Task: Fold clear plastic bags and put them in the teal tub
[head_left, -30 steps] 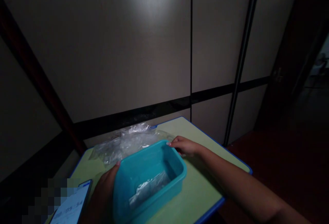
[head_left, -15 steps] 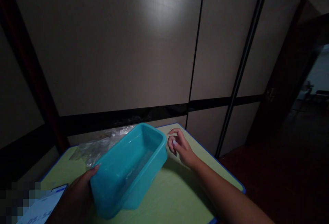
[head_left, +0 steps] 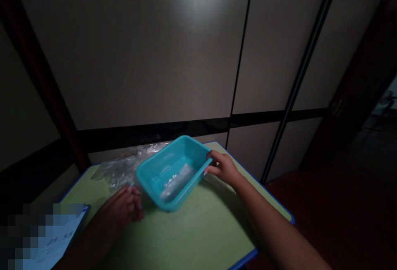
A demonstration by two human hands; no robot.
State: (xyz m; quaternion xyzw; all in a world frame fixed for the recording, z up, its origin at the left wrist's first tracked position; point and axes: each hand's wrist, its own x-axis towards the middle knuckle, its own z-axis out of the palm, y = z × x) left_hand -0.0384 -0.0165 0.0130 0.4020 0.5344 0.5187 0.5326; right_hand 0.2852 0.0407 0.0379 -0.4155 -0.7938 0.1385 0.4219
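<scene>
A teal plastic bin (head_left: pixel 186 150) with rounded corners is tilted above the table, its open side facing me. My right hand (head_left: pixel 223 166) grips its right rim, with the thumb and fingers on either side of the wall. Inside the bin lies something clear and shiny, like a plastic film (head_left: pixel 176 182); its exact kind cannot be made out. My left hand (head_left: pixel 125 206) is just left of the bin's near end, apart from it, with its fingers curled in and nothing visible in them.
Crumpled clear plastic (head_left: pixel 124 170) lies at the back left of the green, blue-edged table (head_left: pixel 198 237). A lit phone or tablet (head_left: pixel 58 241) showing a timer is at the lower left. Behind the table stand tall cabinet panels (head_left: pixel 155 55).
My left hand has let go of the bin's left end. My right hand, earlier beside the bin, now grips its right rim. The bin has turned and moved farther from me.
</scene>
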